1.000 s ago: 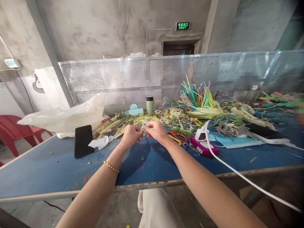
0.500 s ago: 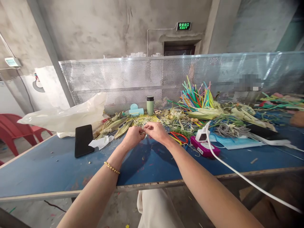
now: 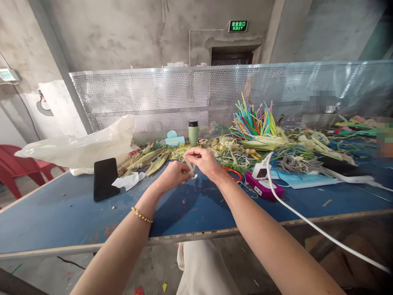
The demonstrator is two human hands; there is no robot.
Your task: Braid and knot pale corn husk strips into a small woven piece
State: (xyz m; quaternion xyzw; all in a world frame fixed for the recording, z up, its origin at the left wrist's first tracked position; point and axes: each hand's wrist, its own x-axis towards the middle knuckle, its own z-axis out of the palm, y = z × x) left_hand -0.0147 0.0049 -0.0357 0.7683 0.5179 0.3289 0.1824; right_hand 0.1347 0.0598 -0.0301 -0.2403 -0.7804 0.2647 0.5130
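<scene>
Over the middle of the blue table (image 3: 129,223), my left hand (image 3: 174,175) is closed, its fingertips pinching a narrow pale strip (image 3: 190,167). Slightly higher and to the right, my right hand (image 3: 205,163) is also closed in a pinch at the strip's upper end. The strip spans the short gap between the two hands; a small whitish end shows by the left fingertips. Its material is too small to make out. Just beyond the hands lie dried corn husks (image 3: 158,164) and loose pale shreds (image 3: 229,144).
A black phone (image 3: 106,179) and crumpled white paper (image 3: 129,180) lie left, before a large plastic bag (image 3: 82,143). A green bottle (image 3: 193,134) stands behind. Colourful pipe cleaners (image 3: 254,119), a purple power strip (image 3: 264,186), a white cable (image 3: 302,223) and a blue mask (image 3: 307,179) are right.
My hands have drawn apart a little, the right one rising and the left one lowering, and the pale strip now shows between them. The view has tilted slightly downward.
</scene>
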